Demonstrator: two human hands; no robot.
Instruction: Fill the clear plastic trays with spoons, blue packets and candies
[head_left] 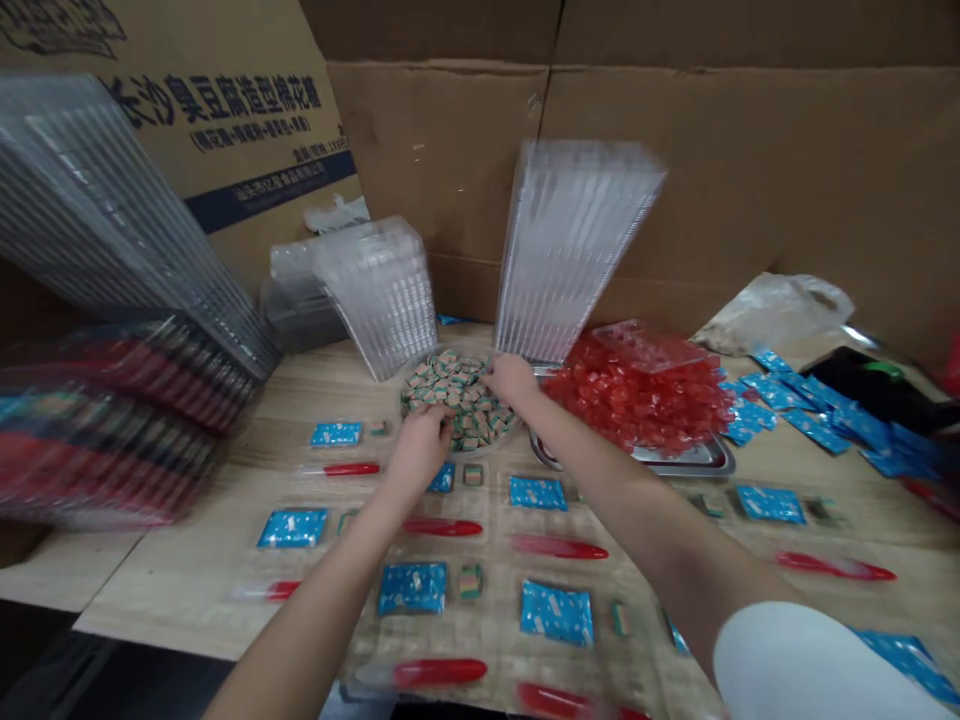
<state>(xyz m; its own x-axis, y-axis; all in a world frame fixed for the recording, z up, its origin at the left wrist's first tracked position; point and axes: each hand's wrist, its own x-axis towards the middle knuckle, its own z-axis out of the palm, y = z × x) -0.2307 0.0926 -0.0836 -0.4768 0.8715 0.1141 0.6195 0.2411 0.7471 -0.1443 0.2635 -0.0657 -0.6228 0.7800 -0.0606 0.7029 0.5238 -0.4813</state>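
Observation:
Both hands are at a round clear bowl (520, 436) full of small square pieces (459, 375) with green and pinkish-tan stripes. At its left front, my left hand (426, 438) has its fingers curled down against the pieces. My right hand (511, 380) reaches over the right rim, fingertips pressed together among the pieces. Whatever either hand pinches is too small and blurred to make out. Below the arms lie clear plastic trays, each with compartments for a blue packet (412, 588), a striped square (470, 581) and a red pen-shaped piece (441, 673).
Red wrapped pieces (637, 395) are heaped on a metal tray (694, 463) at the right, beside loose blue packets (817, 400). Clear tray stacks (574, 240) stand behind the bowl. More stacks (112, 430), with red contents, are at the left. Cardboard (750, 180) walls the back.

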